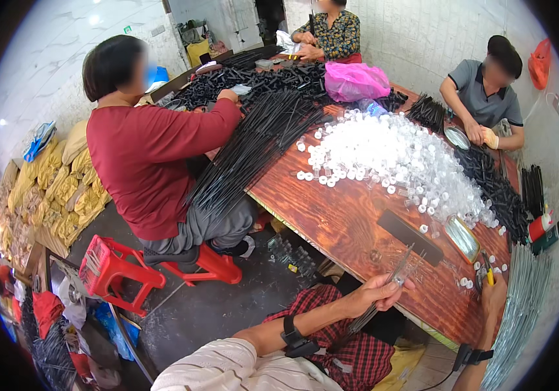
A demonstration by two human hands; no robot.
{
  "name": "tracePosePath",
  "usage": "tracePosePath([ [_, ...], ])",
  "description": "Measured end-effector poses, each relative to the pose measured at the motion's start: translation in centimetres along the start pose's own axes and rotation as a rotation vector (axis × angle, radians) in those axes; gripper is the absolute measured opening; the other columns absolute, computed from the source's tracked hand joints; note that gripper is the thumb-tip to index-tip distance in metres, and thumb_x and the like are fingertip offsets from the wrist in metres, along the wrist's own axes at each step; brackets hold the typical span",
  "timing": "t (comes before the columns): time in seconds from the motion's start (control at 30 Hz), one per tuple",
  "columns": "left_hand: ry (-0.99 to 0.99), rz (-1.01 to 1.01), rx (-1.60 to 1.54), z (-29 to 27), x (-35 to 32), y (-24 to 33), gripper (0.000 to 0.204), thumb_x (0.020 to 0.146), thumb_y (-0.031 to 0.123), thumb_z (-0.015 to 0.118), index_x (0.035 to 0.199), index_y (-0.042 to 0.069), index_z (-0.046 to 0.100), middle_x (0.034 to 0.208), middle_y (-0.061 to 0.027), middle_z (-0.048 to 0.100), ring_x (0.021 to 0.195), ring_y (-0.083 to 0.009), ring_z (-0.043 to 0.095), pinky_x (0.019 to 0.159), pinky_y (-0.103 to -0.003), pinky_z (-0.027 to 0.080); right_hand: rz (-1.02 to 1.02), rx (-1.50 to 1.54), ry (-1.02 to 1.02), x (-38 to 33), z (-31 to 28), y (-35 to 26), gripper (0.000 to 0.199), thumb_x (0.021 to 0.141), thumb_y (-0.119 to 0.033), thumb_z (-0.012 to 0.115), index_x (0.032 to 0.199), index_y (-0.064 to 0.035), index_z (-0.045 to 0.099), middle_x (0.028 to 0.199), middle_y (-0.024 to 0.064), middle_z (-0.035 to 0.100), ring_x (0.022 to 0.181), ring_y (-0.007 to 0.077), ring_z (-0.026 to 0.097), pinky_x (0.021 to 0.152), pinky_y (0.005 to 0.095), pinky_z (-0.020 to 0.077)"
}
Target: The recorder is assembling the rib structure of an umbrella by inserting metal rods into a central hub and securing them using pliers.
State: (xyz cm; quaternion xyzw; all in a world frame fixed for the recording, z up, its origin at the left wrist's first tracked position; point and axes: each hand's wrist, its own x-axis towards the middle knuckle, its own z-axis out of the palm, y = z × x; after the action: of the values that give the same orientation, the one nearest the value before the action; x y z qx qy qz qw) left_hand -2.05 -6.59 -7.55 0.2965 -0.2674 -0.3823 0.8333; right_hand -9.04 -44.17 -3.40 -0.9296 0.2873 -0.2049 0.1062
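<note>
My left hand [378, 293] is closed around a bunch of thin metal rods [402, 264], over the near edge of the wooden table. A small clear piece seems to sit among the rods at my fingers. At the right, my right hand [494, 294] grips pliers with yellow handles [489, 271], their jaws pointing away from me. Beyond my hands lies a dark flat bar [410, 237]. A shallow rectangular tray [462, 238] stands near the pliers, and a few white round caps [466, 283] lie beside them.
A big heap of clear and white plastic parts [384, 156] covers the middle of the red-brown table [318, 215]. Long pale rods [520, 313] stand at my right. Black rods [253, 150] lie by a person in a red top [156, 150]; two other people work across the table.
</note>
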Motion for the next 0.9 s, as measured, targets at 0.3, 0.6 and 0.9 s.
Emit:
tracePosePath([
  [0.3, -0.044, 0.015, -0.017, 0.1, -0.1, -0.1, 0.043, 0.102, 0.033, 0.039, 0.126, -0.002, 0.045, 0.07, 0.0032, 0.041, 0.057, -0.005, 0.034, 0.051, -0.02, 0.029, 0.035, -0.001, -0.032, -0.2, -0.5, -0.1, 0.021, 0.082, -0.017, 0.063, 0.094, -0.0003, 0.063, 0.082, 0.0215, 0.064, 0.077, 0.0387, 0.063, 0.067, 0.0444, 0.0466],
  [0.6, -0.017, -0.003, 0.014, 0.4, -0.1, -0.2, 0.044, 0.1, 0.039, 0.042, 0.124, 0.002, 0.048, 0.067, 0.0043, 0.038, 0.055, -0.0044, 0.034, 0.05, -0.019, 0.029, -0.019, -0.109, -0.064, -0.2, -0.7, -0.8, 0.02, 0.077, -0.012, 0.063, 0.095, -0.0039, 0.065, 0.084, 0.0206, 0.065, 0.08, 0.0386, 0.063, 0.069, 0.0459, 0.0474],
  [0.9, -0.041, 0.019, 0.003, 0.3, -0.1, -0.3, 0.042, 0.102, 0.033, 0.039, 0.125, -0.001, 0.047, 0.071, 0.0033, 0.041, 0.057, -0.0048, 0.033, 0.051, -0.019, 0.029, -0.041, -0.034, -0.014, -0.3, -0.3, -0.2, 0.015, 0.081, -0.015, 0.06, 0.086, -0.0009, 0.06, 0.076, 0.0223, 0.062, 0.074, 0.0411, 0.061, 0.064, 0.0468, 0.0445],
])
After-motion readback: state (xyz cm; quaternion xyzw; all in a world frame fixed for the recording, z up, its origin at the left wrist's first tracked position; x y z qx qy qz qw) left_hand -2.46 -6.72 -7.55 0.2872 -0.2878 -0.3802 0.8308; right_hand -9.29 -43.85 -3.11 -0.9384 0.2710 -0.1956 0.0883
